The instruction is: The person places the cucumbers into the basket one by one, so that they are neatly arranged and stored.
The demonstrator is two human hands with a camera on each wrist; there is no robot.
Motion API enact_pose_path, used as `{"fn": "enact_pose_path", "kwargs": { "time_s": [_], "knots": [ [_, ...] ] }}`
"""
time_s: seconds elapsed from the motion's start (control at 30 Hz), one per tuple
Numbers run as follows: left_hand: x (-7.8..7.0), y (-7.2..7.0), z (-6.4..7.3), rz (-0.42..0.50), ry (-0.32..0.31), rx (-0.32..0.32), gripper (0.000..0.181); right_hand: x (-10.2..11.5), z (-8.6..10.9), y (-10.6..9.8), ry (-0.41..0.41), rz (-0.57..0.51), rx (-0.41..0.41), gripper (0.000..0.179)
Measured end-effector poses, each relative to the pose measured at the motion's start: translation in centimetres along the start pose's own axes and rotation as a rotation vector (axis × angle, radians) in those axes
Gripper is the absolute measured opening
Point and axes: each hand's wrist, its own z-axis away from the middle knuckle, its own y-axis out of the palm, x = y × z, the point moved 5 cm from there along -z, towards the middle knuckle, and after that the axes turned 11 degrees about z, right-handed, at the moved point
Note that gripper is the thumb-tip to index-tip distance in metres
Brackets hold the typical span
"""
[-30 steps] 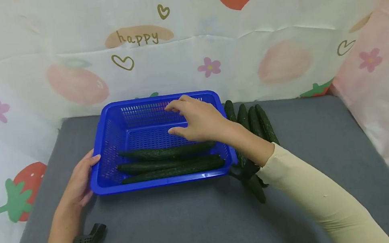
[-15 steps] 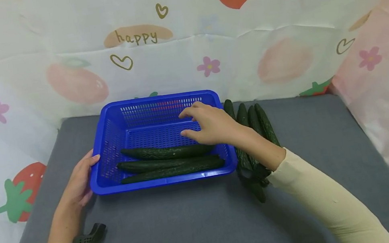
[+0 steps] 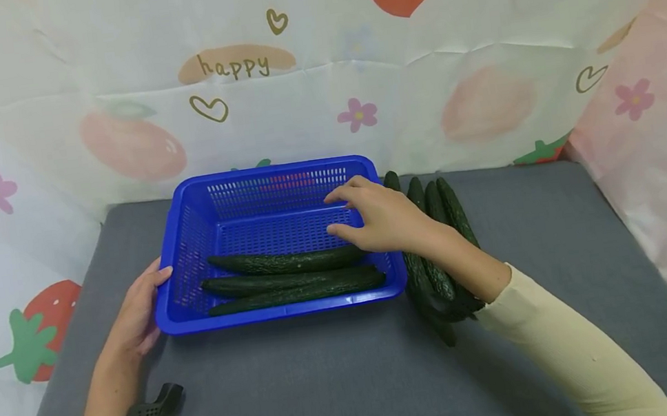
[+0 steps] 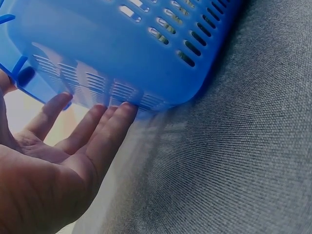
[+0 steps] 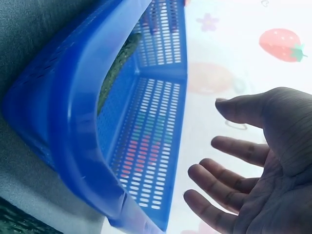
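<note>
A blue perforated plastic basket (image 3: 284, 312) stands on a grey cloth, three dark green cucumbers (image 3: 287, 262) lying lengthwise in its near half. My left hand (image 3: 136, 312) holds the basket's left side, thumb on the rim. From the left wrist view, the fingertips (image 4: 126, 108) of that hand rest against the slotted outer wall. Above the basket's right end hovers my right hand (image 3: 381, 217), fingers spread and loosely bent, holding nothing. Several more cucumbers (image 3: 457, 210) lie side by side just right of the basket, partly hidden by my right forearm.
Grey cloth (image 3: 305, 385) covers the table in front of the basket and to its right. Close behind stands a white fabric backdrop (image 3: 310, 120) printed with fruit and flowers. A black wrist mount (image 3: 154, 405) sits on my left wrist.
My right hand has drawn back to the right over the basket, from near its middle to its right edge. The left hand and basket stay in place.
</note>
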Motion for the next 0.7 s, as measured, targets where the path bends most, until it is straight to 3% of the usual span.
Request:
{"fn": "enact_pose_path", "kwargs": {
  "time_s": [0.53, 0.7],
  "knots": [
    [0.2, -0.1, 0.1, -0.067, -0.022, -0.020, 0.054, -2.8, 2.7, 0.5, 0.072, -0.074, -0.114, 0.049],
    [0.0, 0.0, 0.0, -0.054, -0.011, -0.014, 0.047, -3.7, 3.7, 0.2, 0.086, -0.079, -0.152, 0.050]
  ]
}}
